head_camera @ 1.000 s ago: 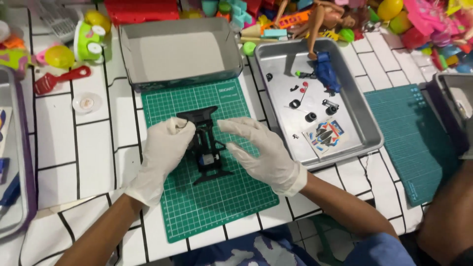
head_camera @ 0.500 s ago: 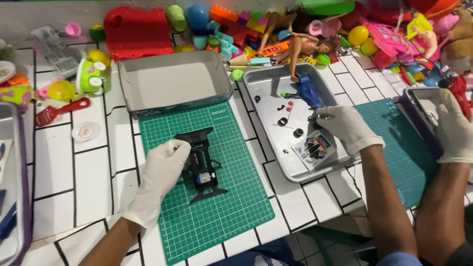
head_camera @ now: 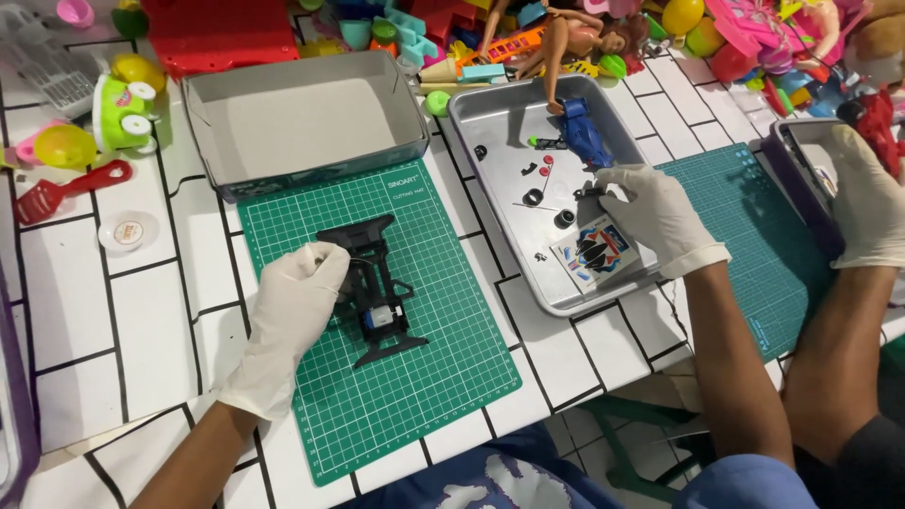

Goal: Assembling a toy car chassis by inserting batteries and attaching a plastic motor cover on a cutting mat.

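Note:
A black toy car chassis (head_camera: 382,302) with a small blue motor lies on a green cutting mat (head_camera: 424,377). My left hand (head_camera: 292,311), in a white glove, grips the chassis at its left side. My right hand (head_camera: 655,217), also gloved, is inside a metal tray (head_camera: 490,104), its fingertips closed on a small black part (head_camera: 589,195). Around it in the tray lie a blue car body (head_camera: 580,132), loose black wheels and a sticker sheet (head_camera: 589,254).
An empty grey box (head_camera: 311,174) stands behind the mat. Another person's gloved hand (head_camera: 867,203) rests on a dark tray (head_camera: 801,141) beside a second green mat (head_camera: 745,226). Toys crowd the back edge; a green frog toy (head_camera: 123,108) and red spatula (head_camera: 66,193) lie at the left.
My right hand left the chassis, moved right into the metal tray and closed on a small black part. My left hand stayed on the chassis.

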